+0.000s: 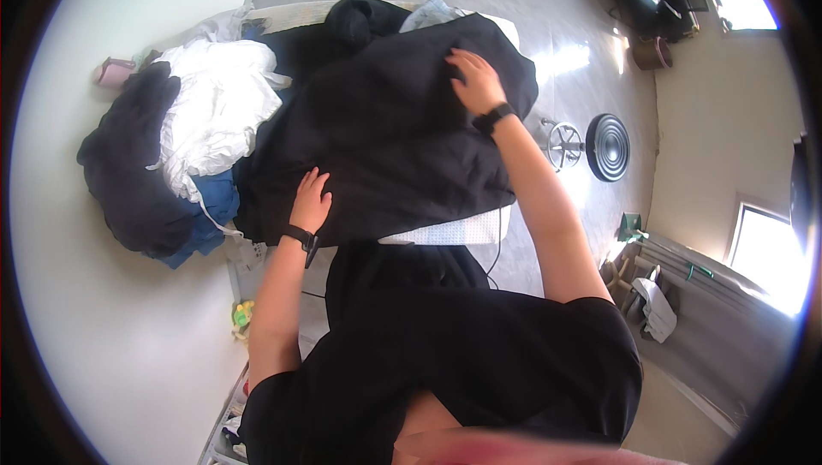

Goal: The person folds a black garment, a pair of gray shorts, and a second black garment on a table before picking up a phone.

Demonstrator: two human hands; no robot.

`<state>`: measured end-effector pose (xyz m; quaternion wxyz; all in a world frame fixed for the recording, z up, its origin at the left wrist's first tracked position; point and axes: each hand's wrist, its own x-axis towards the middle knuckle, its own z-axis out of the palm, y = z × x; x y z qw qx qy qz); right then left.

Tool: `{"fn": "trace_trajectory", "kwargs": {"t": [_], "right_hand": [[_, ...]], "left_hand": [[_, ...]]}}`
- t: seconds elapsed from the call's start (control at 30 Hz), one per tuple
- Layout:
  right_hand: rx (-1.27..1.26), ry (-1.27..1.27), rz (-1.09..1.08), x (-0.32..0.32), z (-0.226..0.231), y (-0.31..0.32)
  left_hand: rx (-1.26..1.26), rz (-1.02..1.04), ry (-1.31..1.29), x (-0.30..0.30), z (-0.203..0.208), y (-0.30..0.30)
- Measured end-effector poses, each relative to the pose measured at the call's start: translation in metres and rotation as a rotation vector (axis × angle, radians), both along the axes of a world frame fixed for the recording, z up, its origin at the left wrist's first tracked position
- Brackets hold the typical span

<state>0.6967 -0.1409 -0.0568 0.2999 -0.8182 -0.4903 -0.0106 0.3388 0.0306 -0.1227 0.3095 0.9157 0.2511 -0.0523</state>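
A large black cloth, seemingly a garment point(385, 131), lies spread over a table with a white dotted cover point(454, 229) that shows along the near edge. My left hand point(312, 199) rests on the near left part of the black garment, fingers out and holding nothing. Farther off, at the garment's right side, my right hand point(478, 82) lies flat on it with fingers stretched to the left. A black band is on each wrist. Beyond the garment are a bunched black piece of cloth point(364, 20) and some light blue fabric point(431, 14).
To the left, against the wall, sits a heap with white cloth point(218, 105), dark grey cloth point(133, 169) and blue cloth point(201, 221). A round black stool point(608, 148) is on the right. Metal rails point(685, 259) stand near the right wall. A cable point(499, 247) hangs by the table's near edge.
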Motion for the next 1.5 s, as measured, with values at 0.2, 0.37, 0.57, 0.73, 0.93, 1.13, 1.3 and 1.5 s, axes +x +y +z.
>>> {"fn": "trace_trajectory", "kwargs": {"t": [0.2, 0.37, 0.57, 0.73, 0.93, 1.13, 1.3, 1.5], "right_hand": [[-0.125, -0.227, -0.006, -0.028, 0.0, 0.1], [-0.058, -0.174, 0.324, -0.078, 0.038, 0.061], [-0.214, 0.399, 0.703, -0.127, 0.03, -0.026], [0.026, 0.027, 0.061, -0.061, 0.033, -0.022], [-0.453, 0.18, -0.661, -0.015, -0.026, -0.025], [-0.282, 0.53, -0.539, 0.009, -0.008, -0.058], [0.707, 1.22, -0.588, 0.048, 0.042, -0.071], [1.004, 1.312, -0.393, 0.049, 0.045, -0.102]], "left_hand": [[-0.072, 0.044, -0.157, 0.005, 0.017, 0.0], [-0.087, 0.152, -0.362, 0.009, 0.06, 0.01], [-0.014, 0.165, -0.566, 0.048, 0.081, 0.027], [0.07, 0.01, -0.542, 0.093, 0.065, 0.038], [0.223, -0.234, -0.19, 0.131, 0.041, 0.033], [0.334, -0.321, -0.096, 0.115, 0.047, 0.064], [0.313, 0.02, -0.435, 0.116, 0.12, 0.102], [0.517, -0.073, -0.634, 0.094, 0.154, 0.081]]}}
